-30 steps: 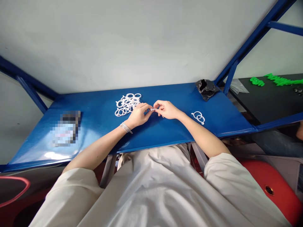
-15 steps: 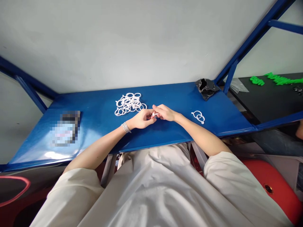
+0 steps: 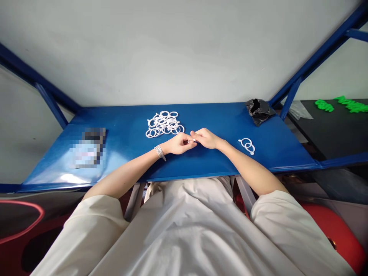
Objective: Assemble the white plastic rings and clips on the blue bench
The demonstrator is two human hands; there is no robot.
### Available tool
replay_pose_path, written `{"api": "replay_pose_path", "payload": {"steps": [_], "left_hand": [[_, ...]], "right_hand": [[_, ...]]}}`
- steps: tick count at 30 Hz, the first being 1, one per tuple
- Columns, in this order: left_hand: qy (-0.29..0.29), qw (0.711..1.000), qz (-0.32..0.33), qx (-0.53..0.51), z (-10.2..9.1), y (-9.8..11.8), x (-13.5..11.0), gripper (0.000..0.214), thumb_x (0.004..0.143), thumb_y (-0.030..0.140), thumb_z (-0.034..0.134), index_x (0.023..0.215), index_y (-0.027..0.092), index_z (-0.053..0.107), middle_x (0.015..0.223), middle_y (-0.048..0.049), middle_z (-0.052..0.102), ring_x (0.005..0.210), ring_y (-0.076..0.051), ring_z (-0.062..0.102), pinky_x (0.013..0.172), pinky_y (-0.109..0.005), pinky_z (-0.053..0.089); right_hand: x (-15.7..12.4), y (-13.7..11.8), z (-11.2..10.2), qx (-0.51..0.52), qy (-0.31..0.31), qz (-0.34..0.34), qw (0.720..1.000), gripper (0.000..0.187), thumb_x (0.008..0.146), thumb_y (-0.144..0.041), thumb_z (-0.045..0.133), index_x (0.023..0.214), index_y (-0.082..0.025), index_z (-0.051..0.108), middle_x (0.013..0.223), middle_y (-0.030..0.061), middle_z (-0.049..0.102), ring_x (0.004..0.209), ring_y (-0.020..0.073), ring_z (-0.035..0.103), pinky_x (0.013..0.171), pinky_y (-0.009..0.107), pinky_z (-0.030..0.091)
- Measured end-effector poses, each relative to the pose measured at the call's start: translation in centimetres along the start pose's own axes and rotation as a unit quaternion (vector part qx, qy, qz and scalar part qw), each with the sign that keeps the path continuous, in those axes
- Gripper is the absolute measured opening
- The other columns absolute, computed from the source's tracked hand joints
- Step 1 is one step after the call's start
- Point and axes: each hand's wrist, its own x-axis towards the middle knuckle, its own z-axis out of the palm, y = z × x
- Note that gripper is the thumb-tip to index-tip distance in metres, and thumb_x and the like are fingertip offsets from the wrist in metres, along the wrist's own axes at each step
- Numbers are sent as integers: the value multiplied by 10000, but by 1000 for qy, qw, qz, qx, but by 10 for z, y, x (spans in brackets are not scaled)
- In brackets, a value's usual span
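My left hand (image 3: 178, 145) and my right hand (image 3: 206, 138) meet over the middle of the blue table (image 3: 129, 153), fingers pinched together on a small white plastic piece (image 3: 192, 141) held between them. Most of that piece is hidden by my fingers. A pile of several white plastic rings (image 3: 164, 123) lies just beyond my left hand. To the right of my right hand lie a couple of joined white rings (image 3: 247, 145). A bracelet sits on my left wrist.
A crumpled black bag (image 3: 258, 110) rests at the table's back right corner. A blurred flat item (image 3: 87, 152) lies at the left. Blue frame bars rise on both sides. A dark table with green pieces (image 3: 324, 105) stands to the right. Red seat at lower right.
My hands have drawn slightly nearer to me and closed tighter around the white piece, which shows less now. The camera has shifted a little, moving everything rightward in view.
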Motion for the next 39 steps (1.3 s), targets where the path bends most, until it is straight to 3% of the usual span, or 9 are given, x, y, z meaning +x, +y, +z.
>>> {"api": "replay_pose_path", "payload": {"steps": [5,9,12,20,24,27,29,34,39], "left_hand": [[-9,1000,2,-15,-7,2,1,408,967,415,431,614,210,447,598,-6,467,578,-147,412,617,-330,438],[-24,1000,-15,-7,-9,1,1,312,903,329,415,681,178,574,666,-24,571,638,-152,509,701,-317,465],[1,999,-34,1,-8,-3,2,274,887,288,424,748,157,620,677,-13,582,632,-138,517,690,-289,454],[46,989,-100,-99,-8,-13,4,126,897,123,447,815,176,527,620,28,580,491,-92,524,541,-213,430],[40,984,-104,-141,-11,-15,5,125,922,98,488,840,166,554,555,41,575,454,-89,539,519,-198,439],[41,978,-92,-183,-10,-15,6,93,960,211,598,896,144,605,752,-25,714,450,-75,565,480,-204,442],[46,979,-86,-180,-9,-14,7,224,978,332,646,899,124,664,833,-59,753,441,-65,563,460,-207,434],[58,985,-84,-137,-7,-17,6,463,958,535,685,873,92,790,634,-28,686,430,-68,524,446,-199,386],[79,984,-83,-136,-8,-19,6,469,1002,520,628,861,95,769,602,-32,695,434,-70,545,516,-199,447]], "right_hand": [[-1,-2,-2,-55,20,-1,998,814,913,-957,309,566,-221,311,574,-23,300,580,111,273,562,311,198],[-3,-1,-5,-59,13,-3,998,779,992,-847,353,624,-190,551,605,12,561,573,134,417,573,304,290],[-3,0,-6,-61,52,-16,997,700,1023,-776,387,705,-193,610,691,44,683,594,153,498,594,304,357],[-3,8,-4,-68,120,-61,989,351,958,-553,676,971,-205,634,993,89,728,677,180,645,674,335,514],[-2,13,-3,-83,101,-61,990,556,852,-501,814,1289,-216,623,1198,122,690,817,229,707,788,402,597],[-1,14,2,-122,99,-69,985,776,763,-479,900,1430,-231,590,1403,165,627,1208,348,679,1025,491,572],[1,14,6,-126,94,-65,985,817,755,-457,906,1464,-226,571,1436,169,629,1304,370,639,1082,505,540],[5,17,15,-86,70,-37,993,581,865,-403,787,1384,-207,613,1058,85,776,845,245,721,782,358,563],[5,16,12,-106,82,-20,991,521,877,-351,721,1361,-178,632,879,42,762,705,200,670,695,307,496]]}}
